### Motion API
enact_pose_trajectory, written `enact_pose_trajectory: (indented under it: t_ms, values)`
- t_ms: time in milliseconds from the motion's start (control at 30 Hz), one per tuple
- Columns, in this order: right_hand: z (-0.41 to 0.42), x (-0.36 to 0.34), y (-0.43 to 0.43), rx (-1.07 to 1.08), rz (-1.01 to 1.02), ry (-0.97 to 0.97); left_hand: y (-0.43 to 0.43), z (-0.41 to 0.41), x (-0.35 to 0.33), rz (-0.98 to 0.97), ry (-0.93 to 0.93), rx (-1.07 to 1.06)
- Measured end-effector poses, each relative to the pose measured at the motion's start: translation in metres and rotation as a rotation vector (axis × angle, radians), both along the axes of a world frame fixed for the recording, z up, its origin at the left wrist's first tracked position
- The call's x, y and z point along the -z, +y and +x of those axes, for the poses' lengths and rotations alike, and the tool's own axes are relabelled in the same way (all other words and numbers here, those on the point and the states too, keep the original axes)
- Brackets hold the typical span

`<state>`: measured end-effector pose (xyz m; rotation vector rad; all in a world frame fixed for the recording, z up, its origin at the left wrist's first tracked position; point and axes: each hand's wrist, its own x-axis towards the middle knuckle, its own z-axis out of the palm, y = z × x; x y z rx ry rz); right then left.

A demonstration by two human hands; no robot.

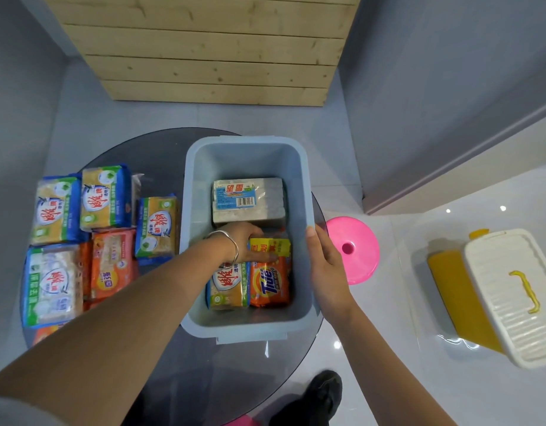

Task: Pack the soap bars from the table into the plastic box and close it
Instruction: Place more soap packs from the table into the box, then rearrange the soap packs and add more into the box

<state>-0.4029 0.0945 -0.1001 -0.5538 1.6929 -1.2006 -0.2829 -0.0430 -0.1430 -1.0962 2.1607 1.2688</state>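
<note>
Soap bars: one yellow-topped pack [270,247] is inside the plastic box [250,330], toward its near end, lying on top of an orange Tide pack [270,285].
Left hand [244,244]: down inside the box, thumb and fingers pinching the left edge of the yellow-topped pack. Silver bracelet [233,245] on the wrist.
Right hand [325,262]: wrapped over the box's right rim, thumb on top of the rim, fingers down the outside wall.
Also in the box: green-and-yellow pack [227,287] right beside the Tide pack at the near end, and a grey-white bar [248,199] with a blue label at the far end.
Left of the box: loose packs [105,196] crowded together on the round glass table [161,348]. A blue-and-yellow pack [156,229] sits just beside the box wall, and a couple of the others are orange.
Right of the box: pink round thing [354,250] with a hole in the middle, its left edge behind the right hand.
Well right of the box: white ribbed piece [511,296] with a yellow handle, lying over something yellow [450,290] on the floor.
Beyond the box: pale wooden planks [204,47].
Near side of the box: black shoe [318,395] past the table edge.
Hard to see: the left hand covers whatever's between the grey-white bar and the yellow-topped pack. The left forearm hides the lowest packs left of the box, and most labels are too blurry to read.
</note>
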Motion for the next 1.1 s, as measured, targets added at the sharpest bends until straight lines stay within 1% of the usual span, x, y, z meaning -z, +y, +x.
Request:
enact_pose_trajectory:
  t_ms: [133, 167, 233, 267, 333, 400, 467, 500, 567, 667, 733, 800, 867, 900, 1000, 1067, 1100]
  values:
    - [-0.001, -0.002, 0.001, 0.002, -0.005, 0.028, 0.001, 0.003, -0.015, -0.091, 0.001, 0.041]
    - [-0.001, -0.003, 0.002, 0.014, -0.009, 0.041, 0.001, 0.005, -0.023, -0.144, 0.027, 0.036]
    - [0.0, -0.008, 0.003, 0.056, -0.014, 0.075, 0.002, 0.017, -0.043, -0.23, 0.154, -0.002]
    - [0.002, -0.013, 0.002, 0.077, -0.017, 0.112, 0.003, 0.025, -0.054, -0.238, 0.232, -0.031]
    - [0.008, -0.023, 0.002, 0.114, -0.048, 0.248, 0.005, 0.045, -0.075, -0.236, 0.347, -0.099]
    - [0.018, -0.035, -0.001, 0.134, -0.086, 0.415, 0.008, 0.07, -0.09, -0.281, 0.412, -0.174]
    - [0.037, -0.049, -0.008, 0.104, -0.136, 0.507, 0.009, 0.097, -0.098, -0.385, 0.432, -0.223]
    - [0.05, -0.056, -0.014, 0.071, -0.161, 0.5, 0.009, 0.111, -0.099, -0.427, 0.431, -0.25]
    - [0.082, -0.067, -0.028, -0.01, -0.217, 0.421, 0.007, 0.144, -0.096, -0.461, 0.422, -0.349]
    - [0.137, -0.07, -0.049, -0.173, -0.275, 0.374, 0.008, 0.2, -0.081, -0.465, 0.399, -0.522]
    - [0.173, -0.063, -0.061, -0.314, -0.27, 0.329, 0.009, 0.238, -0.068, -0.441, 0.365, -0.644]
    - [0.208, -0.05, -0.069, -0.435, -0.19, 0.23, 0.011, 0.272, -0.054, -0.417, 0.301, -0.749]
    - [0.237, -0.033, -0.076, -0.483, -0.098, 0.093, 0.013, 0.296, -0.043, -0.401, 0.25, -0.85]
    - [0.253, -0.024, -0.08, -0.494, -0.04, 0.032, 0.014, 0.307, -0.04, -0.378, 0.255, -0.902]
    - [0.279, -0.002, -0.088, -0.474, 0.112, -0.087, 0.016, 0.318, -0.029, -0.258, 0.361, -0.988]
    - [0.296, 0.011, -0.093, -0.468, 0.186, -0.177, 0.017, 0.327, -0.018, -0.182, 0.34, -1.025]
    - [0.303, 0.017, -0.095, -0.474, 0.233, -0.189, 0.017, 0.331, -0.01, -0.145, 0.318, -1.04]
